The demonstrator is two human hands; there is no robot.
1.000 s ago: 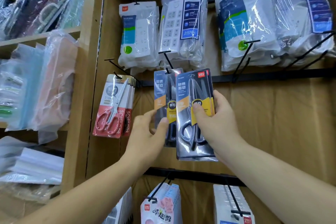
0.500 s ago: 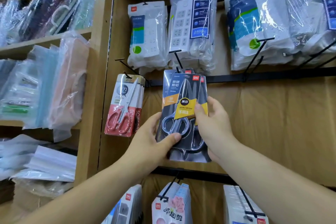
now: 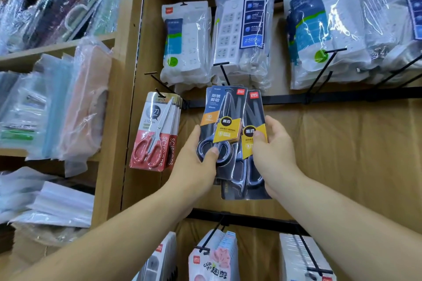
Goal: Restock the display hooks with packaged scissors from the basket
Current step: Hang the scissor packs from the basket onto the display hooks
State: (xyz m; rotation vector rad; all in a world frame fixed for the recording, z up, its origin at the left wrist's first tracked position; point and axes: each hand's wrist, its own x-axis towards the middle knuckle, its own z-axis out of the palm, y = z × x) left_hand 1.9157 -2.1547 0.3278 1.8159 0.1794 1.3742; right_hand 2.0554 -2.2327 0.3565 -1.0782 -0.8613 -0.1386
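L hand (image 3: 196,166): grips front pack (image 3: 219,116) low on its left edge, thumb over the scissor handles.
R hand (image 3: 274,155): grips rear pack (image 3: 255,109) at right edge, thumb on yellow label.
Packs: overlapped btwn hands, tops just under hook (image 3: 225,75). On hook or not: can't tell.
Change: 1 s ago R-hand pack lay in front; now L-hand pack is in front, tilted.
Meaning: prob. seating/squaring stock at this hook; hang not confirmed.
Left of L hand: red packs (image 3: 155,130), hung.
Basket: not in view.
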